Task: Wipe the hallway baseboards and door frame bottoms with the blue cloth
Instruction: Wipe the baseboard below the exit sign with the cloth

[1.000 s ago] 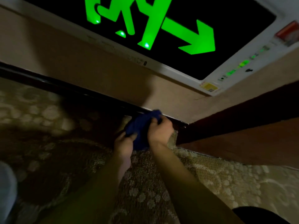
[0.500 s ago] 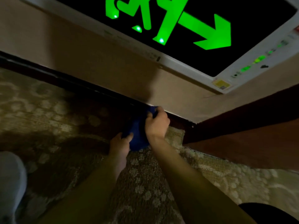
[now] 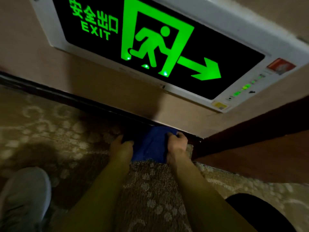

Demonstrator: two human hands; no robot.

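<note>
The blue cloth (image 3: 151, 144) is spread flat between my two hands, its upper edge lying against the dark baseboard (image 3: 70, 97) at the foot of the beige wall. My right hand (image 3: 177, 144) grips the cloth's right edge close to the corner where the baseboard meets a dark brown door frame (image 3: 250, 131). My left hand (image 3: 121, 146) holds the cloth's left edge, with the fingertips partly hidden in shadow.
A lit green exit sign (image 3: 150, 47) in a white housing is mounted low on the wall just above the baseboard. Patterned carpet (image 3: 50, 131) covers the floor. A grey shoe (image 3: 25, 196) shows at the lower left, and a dark knee (image 3: 259, 213) at the lower right.
The cloth was bunched in both hands a second ago and is now stretched out flat against the baseboard. My hands have drawn apart, and my view has tilted up.
</note>
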